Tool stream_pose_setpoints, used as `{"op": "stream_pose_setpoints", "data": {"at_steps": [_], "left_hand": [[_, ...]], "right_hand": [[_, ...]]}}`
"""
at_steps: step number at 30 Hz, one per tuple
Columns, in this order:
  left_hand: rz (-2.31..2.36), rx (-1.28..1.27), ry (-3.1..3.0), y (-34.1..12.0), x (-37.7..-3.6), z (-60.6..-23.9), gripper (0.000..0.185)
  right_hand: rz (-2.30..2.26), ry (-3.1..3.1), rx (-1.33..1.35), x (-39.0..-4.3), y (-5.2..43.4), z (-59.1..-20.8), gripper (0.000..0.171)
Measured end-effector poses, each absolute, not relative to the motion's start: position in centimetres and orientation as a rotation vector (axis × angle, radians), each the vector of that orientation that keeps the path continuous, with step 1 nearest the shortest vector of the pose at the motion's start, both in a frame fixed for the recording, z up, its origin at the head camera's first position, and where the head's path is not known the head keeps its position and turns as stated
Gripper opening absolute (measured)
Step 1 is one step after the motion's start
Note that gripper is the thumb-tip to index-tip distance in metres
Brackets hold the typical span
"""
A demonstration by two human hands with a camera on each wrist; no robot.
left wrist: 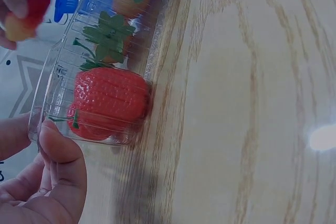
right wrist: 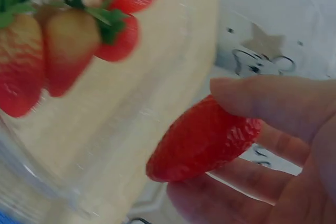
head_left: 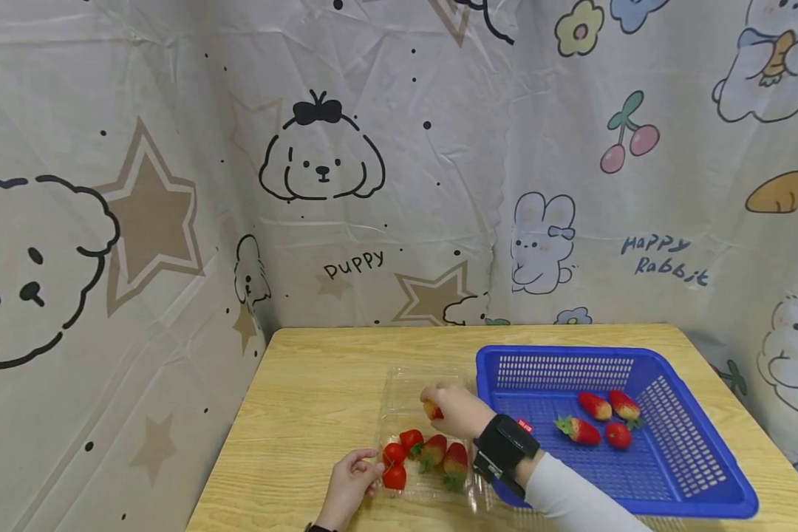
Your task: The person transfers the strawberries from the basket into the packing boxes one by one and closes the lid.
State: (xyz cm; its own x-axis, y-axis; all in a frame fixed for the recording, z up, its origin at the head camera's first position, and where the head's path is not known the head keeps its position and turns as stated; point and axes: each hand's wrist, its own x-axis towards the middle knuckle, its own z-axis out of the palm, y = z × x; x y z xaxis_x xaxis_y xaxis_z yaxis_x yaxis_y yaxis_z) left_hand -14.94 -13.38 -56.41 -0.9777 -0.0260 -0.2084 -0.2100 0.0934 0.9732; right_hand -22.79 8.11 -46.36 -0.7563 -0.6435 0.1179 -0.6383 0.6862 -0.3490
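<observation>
My right hand (head_left: pixel 460 411) holds a red and yellow strawberry (right wrist: pixel 202 142) between thumb and fingers, above the far part of a clear plastic box (head_left: pixel 399 384). Two large strawberries (head_left: pixel 455 464) with green leaves lie in the near part of that box. Beside them, toward its left side, are several smaller round red fruits (head_left: pixel 394 476), some with green stems. At the box's left edge, my left hand (head_left: pixel 349 484) pinches the rim between thumb and finger, as the left wrist view shows.
A blue perforated basket (head_left: pixel 705 473) stands right of the box, close to its side. Inside lie strawberries (head_left: pixel 578 430) and a round red fruit (head_left: pixel 618 435). Both containers are on a wooden table (head_left: pixel 306 391), with a printed curtain (head_left: pixel 372 222) hanging behind and along the sides.
</observation>
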Motion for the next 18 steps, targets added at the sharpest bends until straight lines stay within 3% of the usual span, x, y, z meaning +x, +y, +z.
{"op": "stream_pose_setpoints", "data": {"at_steps": [10,18], "left_hand": [[2.027,-0.228,2.224,-13.4,-15.0,-56.5,0.036],[2.028,-0.231,2.222,-13.4,-15.0,-56.4,0.036]], "right_hand": [[-0.445,2.763,-0.949,-23.0,6.5,-50.0,0.028],[-0.691,2.594,-0.691,-22.0,6.1,-50.5,0.016]]}}
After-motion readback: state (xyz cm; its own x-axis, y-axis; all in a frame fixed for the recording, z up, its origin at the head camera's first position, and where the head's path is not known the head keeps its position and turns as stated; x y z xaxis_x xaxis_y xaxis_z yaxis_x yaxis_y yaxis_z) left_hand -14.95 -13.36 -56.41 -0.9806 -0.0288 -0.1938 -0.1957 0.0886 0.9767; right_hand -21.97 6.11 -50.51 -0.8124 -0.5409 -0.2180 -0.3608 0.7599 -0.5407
